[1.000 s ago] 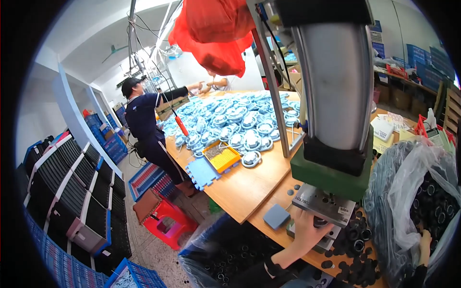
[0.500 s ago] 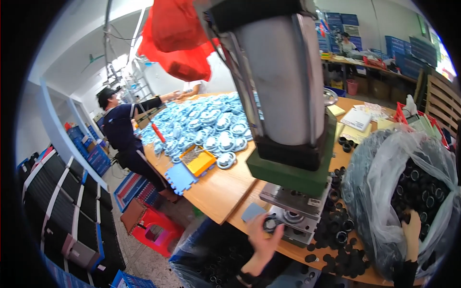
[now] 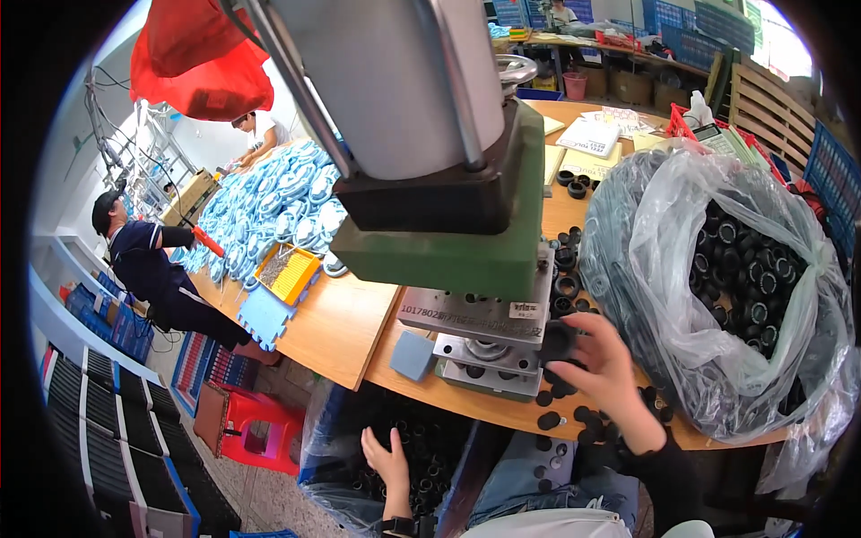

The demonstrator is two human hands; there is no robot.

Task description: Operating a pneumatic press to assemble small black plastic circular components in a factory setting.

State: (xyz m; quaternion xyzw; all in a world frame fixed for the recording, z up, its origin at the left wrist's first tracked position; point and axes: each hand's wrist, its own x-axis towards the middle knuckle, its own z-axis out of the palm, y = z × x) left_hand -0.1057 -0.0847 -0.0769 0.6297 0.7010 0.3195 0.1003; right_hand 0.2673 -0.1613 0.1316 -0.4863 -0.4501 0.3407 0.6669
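My right hand [image 3: 605, 368] holds a black round cap [image 3: 558, 342] between thumb and fingers, just right of the metal die [image 3: 484, 351] under the press. My left hand [image 3: 387, 459] hangs over a lined bin [image 3: 318, 466] of black ring-shaped parts [image 3: 430, 439], its fingers spread and nothing visible in them. Above the die stands the press [image 3: 439, 251], with a green block and a grey cylinder. Loose black discs [image 3: 587, 426] lie on the table beside the die, partly behind my right hand.
A clear plastic bag [image 3: 637, 242] full of black caps stands on the right. A blue-grey pad [image 3: 413, 355] lies left of the die. Farther left are a yellow tray [image 3: 287, 273] and a heap of light-blue parts [image 3: 278, 197], with two people near it. A red stool [image 3: 260, 430] stands on the floor.
My left hand has moved from the die down to the bin, and the black part it held is gone from it. My right hand has come out of the bag to the die with a cap.
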